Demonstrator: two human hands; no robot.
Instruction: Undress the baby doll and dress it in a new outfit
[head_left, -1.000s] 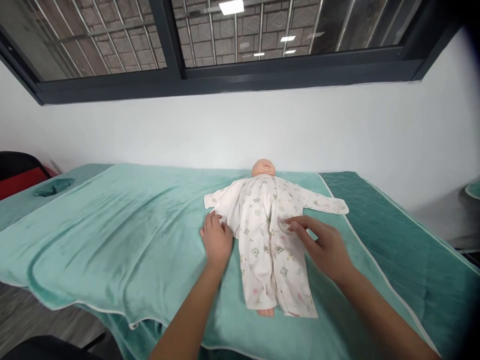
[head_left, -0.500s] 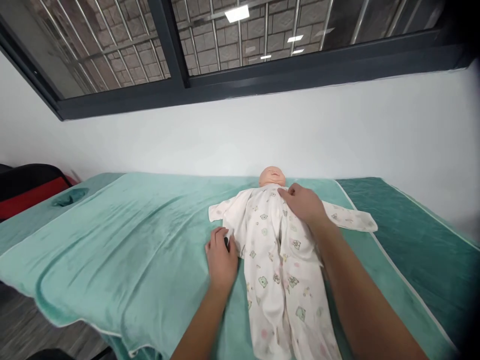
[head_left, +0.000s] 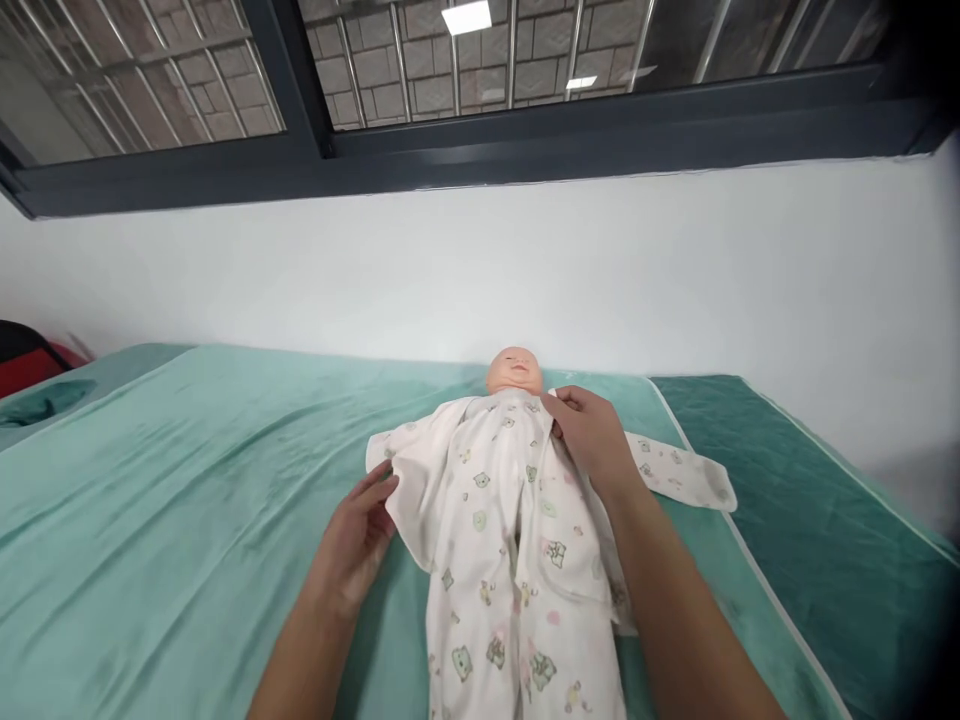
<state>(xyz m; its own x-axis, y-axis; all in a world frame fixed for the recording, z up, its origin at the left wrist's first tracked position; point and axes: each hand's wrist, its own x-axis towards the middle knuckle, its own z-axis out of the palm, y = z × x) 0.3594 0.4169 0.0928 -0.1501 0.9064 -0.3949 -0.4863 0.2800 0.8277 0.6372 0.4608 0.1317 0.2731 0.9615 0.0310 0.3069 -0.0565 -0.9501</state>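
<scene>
A baby doll [head_left: 514, 370] lies on its back with its head towards the wall. White baby clothes [head_left: 517, 530] printed with small bears cover its body, and two trouser legs stretch towards me. At the doll's left and right, the sleeves are spread out flat. My left hand [head_left: 360, 535] pinches the side edge of the white baby shirt [head_left: 420, 480] between thumb and fingers. Close below the doll's chin, my right hand [head_left: 589, 430] is closed on a front edge of the shirt and lifts it slightly. The doll's limbs are hidden under the cloth.
A light green sheet [head_left: 225, 480] with some creases covers the bed, and a darker green cover [head_left: 795, 480] lies at the right. Behind stands a white wall [head_left: 450, 270] under a dark window frame [head_left: 525, 150]. A red and black item [head_left: 26, 360] is at the far left.
My left hand has risen from beside the clothes and taken hold of the shirt's side edge, pulling it outward. My right hand lifts the cloth near the neck. The view has shifted.
</scene>
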